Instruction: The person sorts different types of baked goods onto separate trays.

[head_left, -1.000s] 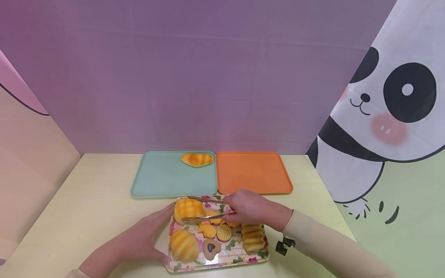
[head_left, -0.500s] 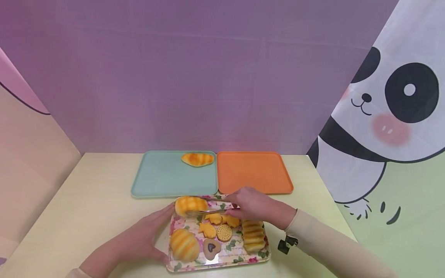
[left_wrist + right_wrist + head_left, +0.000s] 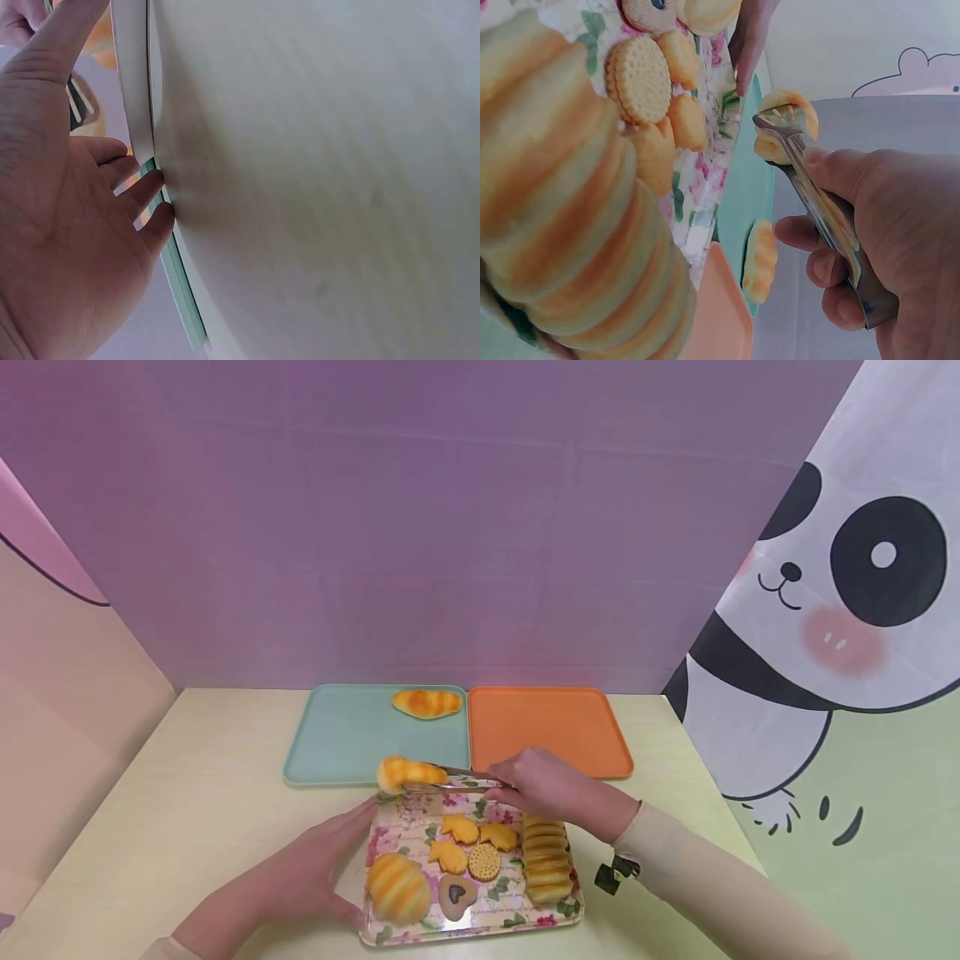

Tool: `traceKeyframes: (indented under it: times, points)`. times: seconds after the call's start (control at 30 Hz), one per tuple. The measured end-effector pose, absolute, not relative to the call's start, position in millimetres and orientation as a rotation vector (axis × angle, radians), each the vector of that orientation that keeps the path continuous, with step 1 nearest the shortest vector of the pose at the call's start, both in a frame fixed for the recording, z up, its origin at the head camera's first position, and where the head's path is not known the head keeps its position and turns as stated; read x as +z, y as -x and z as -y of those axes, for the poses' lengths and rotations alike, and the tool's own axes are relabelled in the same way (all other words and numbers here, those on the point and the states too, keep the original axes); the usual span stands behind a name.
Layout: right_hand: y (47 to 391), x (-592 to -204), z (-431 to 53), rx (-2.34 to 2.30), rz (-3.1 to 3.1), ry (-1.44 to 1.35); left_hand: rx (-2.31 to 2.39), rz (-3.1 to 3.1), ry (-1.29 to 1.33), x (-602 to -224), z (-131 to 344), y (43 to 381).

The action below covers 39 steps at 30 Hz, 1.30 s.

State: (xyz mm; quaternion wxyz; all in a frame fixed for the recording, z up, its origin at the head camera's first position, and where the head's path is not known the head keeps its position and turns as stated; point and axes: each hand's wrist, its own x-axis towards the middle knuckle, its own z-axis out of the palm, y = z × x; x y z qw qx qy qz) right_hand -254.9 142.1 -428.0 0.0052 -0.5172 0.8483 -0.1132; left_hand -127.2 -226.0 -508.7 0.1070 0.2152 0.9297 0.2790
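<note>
Curling round tongs [image 3: 821,206], the right hand [image 3: 907,225] pinches a bun [image 3: 401,773] between their tips, the flowered tray [image 3: 487,933] below, the left hand [image 3: 318,864] loosely spread farther left.

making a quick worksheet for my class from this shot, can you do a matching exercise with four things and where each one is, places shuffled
Things
1. tongs
2. heart-shaped cookie
3. pointed bread
4. orange tray

Places
A. on the flowered tray
B. in the right hand, pinching a bun
C. just right of the blue-green tray
D. on the blue-green tray

Pairs: 1-B, 2-A, 3-D, 4-C
</note>
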Motion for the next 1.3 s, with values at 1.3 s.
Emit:
traceKeyframes:
  times: [1.3]
  points:
    - [345, -439, -36, -0.152, -2.784, 1.43, 0.825, -2.696, -0.6, -511, 227, 134]
